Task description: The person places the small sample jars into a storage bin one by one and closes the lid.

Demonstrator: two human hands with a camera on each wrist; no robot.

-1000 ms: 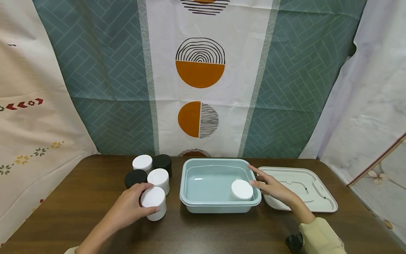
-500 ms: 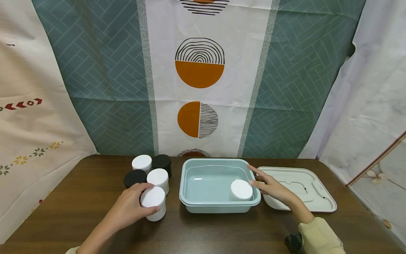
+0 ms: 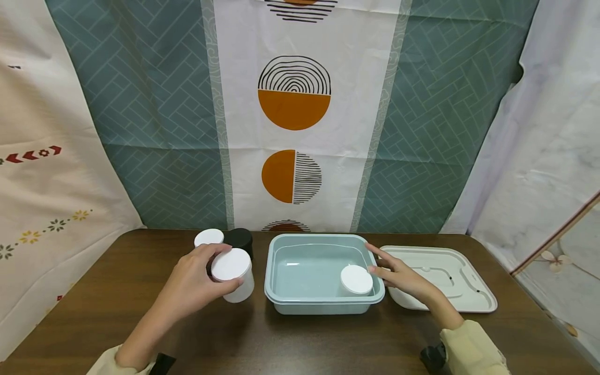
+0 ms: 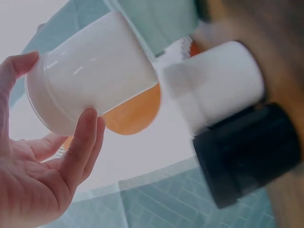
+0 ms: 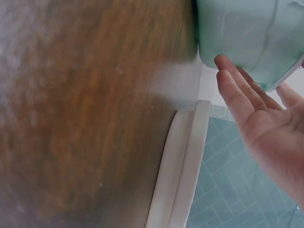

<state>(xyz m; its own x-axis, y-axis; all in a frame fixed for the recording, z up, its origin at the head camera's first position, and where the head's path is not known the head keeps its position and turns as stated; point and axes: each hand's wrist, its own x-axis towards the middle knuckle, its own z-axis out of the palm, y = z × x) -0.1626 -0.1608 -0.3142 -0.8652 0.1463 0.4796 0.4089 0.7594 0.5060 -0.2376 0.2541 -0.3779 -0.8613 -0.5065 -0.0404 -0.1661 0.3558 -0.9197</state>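
My left hand grips a white lidded jar between thumb and fingers. In the left wrist view this jar is tilted across the picture, above another white jar and a black jar. From the head, a white jar and a black jar show behind the hand, which hides most of the rest of that group. My right hand touches the right rim of a light blue plastic bin, its fingers extended along the outer wall. One white jar stands inside the bin's front right corner.
A pale rectangular lid lies on the brown wooden table right of the bin, partly behind the right hand. Patterned cloth hangs along the table's back edge and both sides.
The left hand has raised the front white jar and carried it slightly back and right, covering the jars behind it. The right hand stays at the bin's rim.
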